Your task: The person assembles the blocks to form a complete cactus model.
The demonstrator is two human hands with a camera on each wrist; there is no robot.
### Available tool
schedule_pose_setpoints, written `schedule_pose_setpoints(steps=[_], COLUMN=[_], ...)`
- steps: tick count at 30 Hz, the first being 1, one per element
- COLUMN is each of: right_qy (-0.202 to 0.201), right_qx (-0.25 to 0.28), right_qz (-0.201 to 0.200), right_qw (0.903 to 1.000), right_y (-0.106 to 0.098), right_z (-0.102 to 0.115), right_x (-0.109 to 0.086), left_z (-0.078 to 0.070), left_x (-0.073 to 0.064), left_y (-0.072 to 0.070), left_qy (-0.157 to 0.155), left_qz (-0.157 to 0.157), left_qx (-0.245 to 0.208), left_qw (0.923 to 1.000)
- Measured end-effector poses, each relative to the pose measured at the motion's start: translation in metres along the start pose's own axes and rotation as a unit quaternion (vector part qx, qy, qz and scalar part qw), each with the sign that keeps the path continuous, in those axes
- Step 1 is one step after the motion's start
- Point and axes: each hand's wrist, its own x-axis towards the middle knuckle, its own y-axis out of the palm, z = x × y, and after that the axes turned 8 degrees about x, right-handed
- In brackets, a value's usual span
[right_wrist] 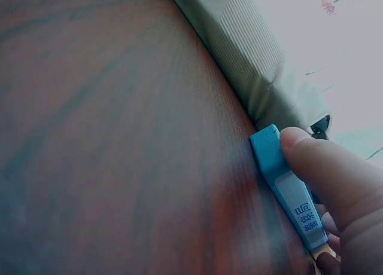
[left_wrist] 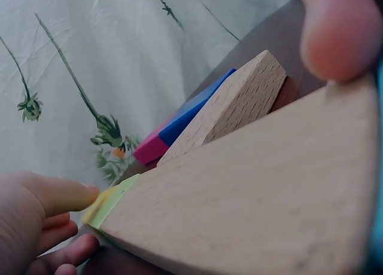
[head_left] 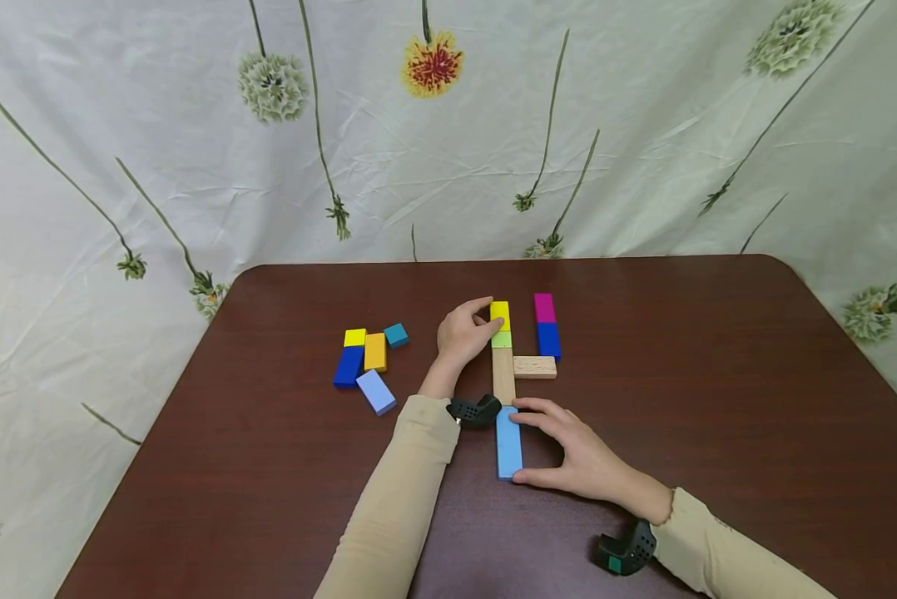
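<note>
A straight line of blocks runs away from the person: a light blue block [head_left: 509,449], a plain wooden block [head_left: 503,374], a light green block [head_left: 501,339] and a yellow block [head_left: 499,311] at the far end. My left hand [head_left: 465,334] holds the yellow block, thumb on its top and index finger at its far end. Around the light blue block my right hand [head_left: 579,453] grips, thumb at the near end and fingers by the far end. Printed characters mark that block's side in the right wrist view. A second wooden block [head_left: 534,367] juts sideways from the line.
Right of the line, a magenta block [head_left: 544,308] and a blue block [head_left: 549,339] lie end to end. At left sit a small yellow block [head_left: 354,337], a dark blue [head_left: 349,367], an orange [head_left: 375,353], a teal [head_left: 396,335] and a periwinkle block [head_left: 377,393]. Flowered cloth [head_left: 493,166] hangs behind.
</note>
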Motion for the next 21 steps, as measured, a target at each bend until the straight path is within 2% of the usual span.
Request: schedule_pose_setpoints(steps=[6,10,13,17,21], right_qy=[0.000,0.000,0.003,0.007,0.007], right_qx=[-0.002,0.000,0.000,0.000,-0.002], right_qz=[0.000,-0.002,-0.001,0.000,0.000], right_qw=[1.0000,1.0000,1.0000,1.0000,1.0000], right_y=[0.000,0.001,0.001,0.001,0.000], right_z=[0.000,0.000,0.000,0.000,0.001], right_x=[0.000,0.000,0.000,0.000,0.000], left_z=[-0.003,-0.006,-0.007,0.001,0.016], left_x=[-0.003,-0.005,-0.006,-0.006,-0.007], left_y=[-0.012,-0.029,-0.044,-0.065,-0.084], left_qy=[0.007,0.026,0.041,0.052,0.054], left_qz=[-0.007,-0.014,-0.004,0.022,0.041], left_qx=[-0.039,-0.075,-0.089,-0.090,-0.088], left_qw=[0.9992,0.9968,0.9952,0.9943,0.9938])
